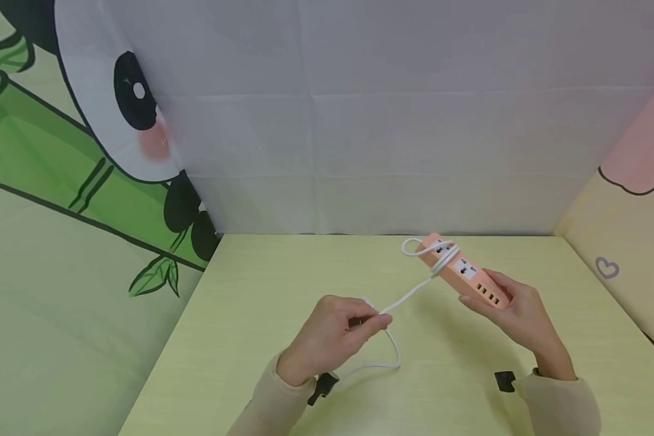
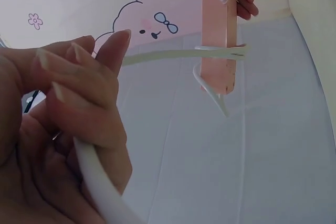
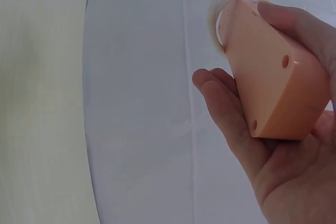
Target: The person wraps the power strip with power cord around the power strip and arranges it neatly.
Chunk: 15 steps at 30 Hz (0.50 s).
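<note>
My right hand (image 1: 518, 312) grips the near end of an orange power strip (image 1: 455, 275), held tilted above the table. Sockets and several USB ports face up in the head view; its plain underside shows in the right wrist view. A white cord (image 1: 411, 295) wraps around the strip's far half, with a small loop sticking out at the tip. From those wraps the cord runs taut to my left hand (image 1: 340, 330), which pinches it between thumb and fingers. Past the left hand the cord hangs in a bend down toward the wrist. Its plug end is hidden.
The pale yellow-green table (image 1: 240, 284) ends at a light grey cloth wall (image 1: 387, 151) at the back. Printed panels stand left and right, one with a panda and bamboo (image 1: 60, 151). Black wrist mounts (image 1: 504, 381) sit at both sleeves.
</note>
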{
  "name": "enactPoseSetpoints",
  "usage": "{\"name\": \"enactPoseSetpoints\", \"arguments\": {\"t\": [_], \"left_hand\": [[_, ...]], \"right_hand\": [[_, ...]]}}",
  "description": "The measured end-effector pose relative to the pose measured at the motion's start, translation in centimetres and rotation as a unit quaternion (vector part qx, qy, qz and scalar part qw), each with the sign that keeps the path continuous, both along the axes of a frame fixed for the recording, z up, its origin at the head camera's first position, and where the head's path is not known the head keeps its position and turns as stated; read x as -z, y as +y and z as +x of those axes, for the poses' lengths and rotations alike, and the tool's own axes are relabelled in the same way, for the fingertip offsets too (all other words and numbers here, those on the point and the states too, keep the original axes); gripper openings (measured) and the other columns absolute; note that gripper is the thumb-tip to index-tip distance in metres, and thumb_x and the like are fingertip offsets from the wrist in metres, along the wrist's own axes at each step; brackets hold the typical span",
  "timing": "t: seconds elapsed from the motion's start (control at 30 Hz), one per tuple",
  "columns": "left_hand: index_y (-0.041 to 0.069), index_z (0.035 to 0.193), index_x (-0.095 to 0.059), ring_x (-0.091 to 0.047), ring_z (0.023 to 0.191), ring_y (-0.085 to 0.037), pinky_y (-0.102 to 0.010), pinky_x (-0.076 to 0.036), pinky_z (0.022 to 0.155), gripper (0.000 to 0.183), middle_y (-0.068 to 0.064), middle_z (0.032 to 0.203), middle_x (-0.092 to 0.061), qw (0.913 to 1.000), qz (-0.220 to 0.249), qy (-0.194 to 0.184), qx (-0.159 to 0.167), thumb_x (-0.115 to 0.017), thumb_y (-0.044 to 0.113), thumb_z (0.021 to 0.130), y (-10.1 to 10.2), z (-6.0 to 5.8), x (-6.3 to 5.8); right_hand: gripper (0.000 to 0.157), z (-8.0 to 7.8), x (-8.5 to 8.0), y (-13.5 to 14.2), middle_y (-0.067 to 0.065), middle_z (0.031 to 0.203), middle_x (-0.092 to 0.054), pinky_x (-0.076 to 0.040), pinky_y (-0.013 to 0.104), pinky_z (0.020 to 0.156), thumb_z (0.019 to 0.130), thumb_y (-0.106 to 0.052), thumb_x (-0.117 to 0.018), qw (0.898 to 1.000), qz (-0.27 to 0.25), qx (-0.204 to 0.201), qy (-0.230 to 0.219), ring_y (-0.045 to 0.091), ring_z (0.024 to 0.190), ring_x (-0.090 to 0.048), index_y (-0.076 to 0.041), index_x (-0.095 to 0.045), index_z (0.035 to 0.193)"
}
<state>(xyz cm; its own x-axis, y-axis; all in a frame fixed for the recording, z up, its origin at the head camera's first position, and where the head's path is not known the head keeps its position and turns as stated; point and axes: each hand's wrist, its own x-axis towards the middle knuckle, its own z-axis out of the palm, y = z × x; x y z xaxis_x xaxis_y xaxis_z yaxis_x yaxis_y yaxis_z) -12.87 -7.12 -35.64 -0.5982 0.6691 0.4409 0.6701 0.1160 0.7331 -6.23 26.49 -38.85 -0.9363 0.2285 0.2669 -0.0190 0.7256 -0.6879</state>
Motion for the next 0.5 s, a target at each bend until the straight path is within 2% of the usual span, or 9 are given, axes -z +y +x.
{"name": "enactPoseSetpoints", "arguments": {"t": [0.13, 0.27, 0.37, 0.5], "left_hand": [[0.016, 0.08, -0.077, -0.044, 0.054, 0.004, -0.013, -0.039, 0.05, 0.02, 0.008, 0.063, -0.058, 1.0, 0.009, -0.003, 0.002, -0.071, 0.024, 0.097, -0.7, 0.0, 0.0], [0.016, 0.082, -0.077, -0.042, 0.053, 0.004, -0.013, -0.038, 0.05, 0.018, 0.008, 0.064, -0.058, 0.9999, 0.008, 0.006, 0.011, -0.071, 0.023, 0.097, -1.3, 0.0, 0.0], [0.015, 0.088, -0.079, -0.041, 0.055, 0.003, -0.012, -0.036, 0.051, 0.013, 0.008, 0.067, -0.059, 0.9994, 0.0, 0.027, 0.021, -0.071, 0.021, 0.097, -1.8, 0.1, -0.3], [0.014, 0.097, -0.08, -0.039, 0.057, 0.004, -0.01, -0.036, 0.053, 0.009, 0.009, 0.07, -0.061, 0.9965, -0.011, 0.079, 0.027, -0.072, 0.017, 0.095, -2.7, 0.1, -1.0]], "right_hand": [[0.062, 0.4, 0.0, -0.4, 0.01, 0.1, -0.067, -0.045, 0.024, 0.056, 0.086, -0.03, -0.083, 1.0, 0.004, 0.006, -0.001, 0.006, 0.07, -0.052, -0.008, -0.06, 0.139], [0.062, 0.7, 0.0, -0.7, 0.011, 0.101, -0.067, -0.045, 0.023, 0.057, 0.086, -0.03, -0.083, 1.0, 0.006, 0.01, -0.004, 0.005, 0.071, -0.053, -0.009, -0.06, 0.139], [0.064, 1.0, 0.1, -0.8, 0.013, 0.104, -0.069, -0.044, 0.024, 0.056, 0.086, -0.031, -0.083, 1.0, 0.013, 0.018, -0.004, 0.005, 0.071, -0.052, -0.007, -0.059, 0.14], [0.065, 1.5, 0.2, -0.9, 0.016, 0.106, -0.069, -0.043, 0.024, 0.056, 0.086, -0.032, -0.083, 0.999, 0.024, 0.036, -0.005, 0.005, 0.071, -0.051, -0.005, -0.059, 0.14]]}}
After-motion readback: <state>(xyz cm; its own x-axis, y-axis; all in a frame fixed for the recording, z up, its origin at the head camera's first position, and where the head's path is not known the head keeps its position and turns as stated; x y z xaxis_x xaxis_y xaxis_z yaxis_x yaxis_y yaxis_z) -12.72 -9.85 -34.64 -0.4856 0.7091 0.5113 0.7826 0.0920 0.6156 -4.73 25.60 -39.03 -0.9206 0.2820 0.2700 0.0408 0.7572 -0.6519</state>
